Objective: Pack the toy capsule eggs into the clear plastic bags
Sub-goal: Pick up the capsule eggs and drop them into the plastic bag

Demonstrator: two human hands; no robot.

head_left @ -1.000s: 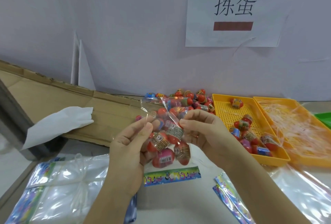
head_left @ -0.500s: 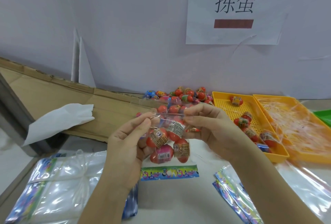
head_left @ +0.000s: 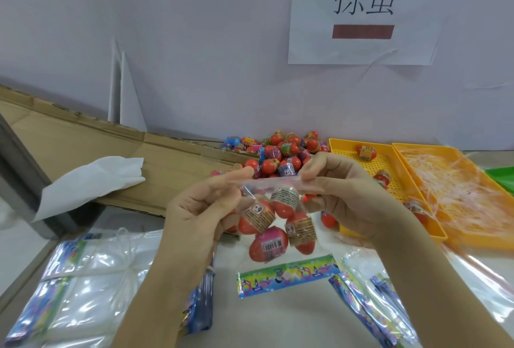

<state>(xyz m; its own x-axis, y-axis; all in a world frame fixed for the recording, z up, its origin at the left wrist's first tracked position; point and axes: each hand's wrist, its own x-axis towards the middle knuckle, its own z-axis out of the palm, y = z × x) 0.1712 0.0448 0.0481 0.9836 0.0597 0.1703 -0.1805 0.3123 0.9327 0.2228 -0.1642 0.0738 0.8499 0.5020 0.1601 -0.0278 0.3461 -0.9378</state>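
While level, left hand (head_left: 200, 208) and right hand (head_left: 343, 194) on bag (head_left: 278, 225).

I saw a white paper sign (head_left: 361, 17) with black characters and a dull red bar on the pale wall (head_left: 194, 27). Two narrow white triangular sheets (head_left: 125, 97) stood against that wall. A flattened brown cardboard sheet (head_left: 83, 147) lay on the left, with a crumpled white tissue (head_left: 91, 183) resting on it. On the right of the white worktop (head_left: 292, 320) two yellow perforated plastic trays sat side by side, the nearer (head_left: 397, 164) and the outer (head_left: 425, 146). The outer one held tangled pale strands (head_left: 456, 194), and a green edge (head_left: 500, 178) lay just beyond.
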